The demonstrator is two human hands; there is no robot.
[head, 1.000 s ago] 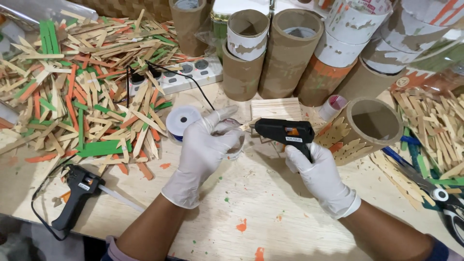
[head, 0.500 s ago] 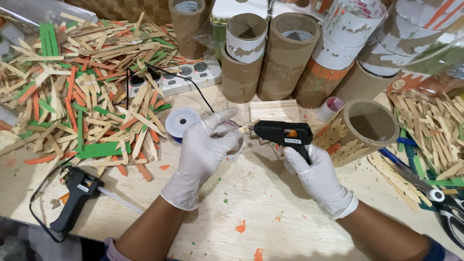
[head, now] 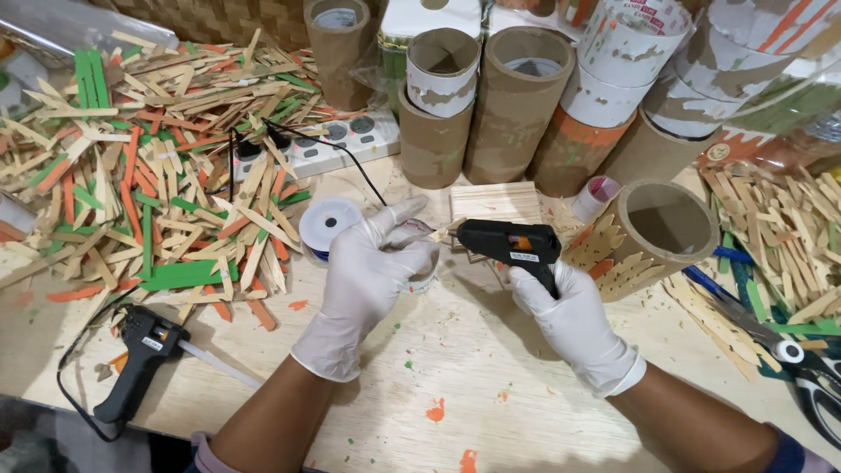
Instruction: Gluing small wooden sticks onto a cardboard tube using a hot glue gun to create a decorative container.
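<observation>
While brown cardboard tubes with torn white and orange paper wraps stand along the back of the desk, a small white bottle with a pink label sits just right of a pale wooden panel. The right hand, gloved in white, is wrapped tight around the handle of a black glue gun, nozzle pointing left. The left hand, also gloved, has its grip pinched on what looks like a thin wooden stick at the nozzle tip, though the piece is too small to be sure. A white spool lies just beside that hand. Compared with half a second ago, both hands hold nearly the same pose.
</observation>
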